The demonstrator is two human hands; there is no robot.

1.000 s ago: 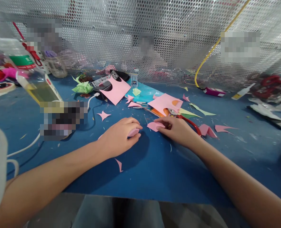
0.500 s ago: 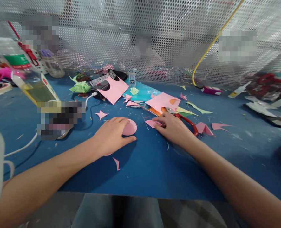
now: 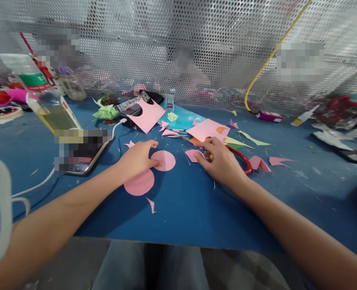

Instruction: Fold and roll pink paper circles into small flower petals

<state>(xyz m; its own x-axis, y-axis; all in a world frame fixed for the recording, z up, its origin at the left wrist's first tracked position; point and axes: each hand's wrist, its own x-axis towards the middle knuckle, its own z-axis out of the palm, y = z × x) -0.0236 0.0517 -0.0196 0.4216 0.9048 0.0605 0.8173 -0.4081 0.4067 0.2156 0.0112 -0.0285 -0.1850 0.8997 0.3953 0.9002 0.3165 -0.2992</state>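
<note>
My left hand is open, its thumb tip touching a small pink paper circle. A larger pink circle lies below that hand, partly under it. My right hand is open and low over the table. Its thumb reaches a small pink paper scrap, while a small yellow and dark thing shows in the gap under the palm. Beside and behind this hand is a red scissor handle; the rest of the scissors is mostly hidden. A pink sheet with cut-outs lies just beyond.
A phone with a white cable and a tilted bottle stand at the left. Another cut pink sheet, crumpled green paper and a blue sheet lie further back. A perforated metal screen closes the far side.
My left hand has lifted off and drawn back left, opening its fingers and uncovering both pink circles. My right hand's fingers have parted slightly over the scrap.
</note>
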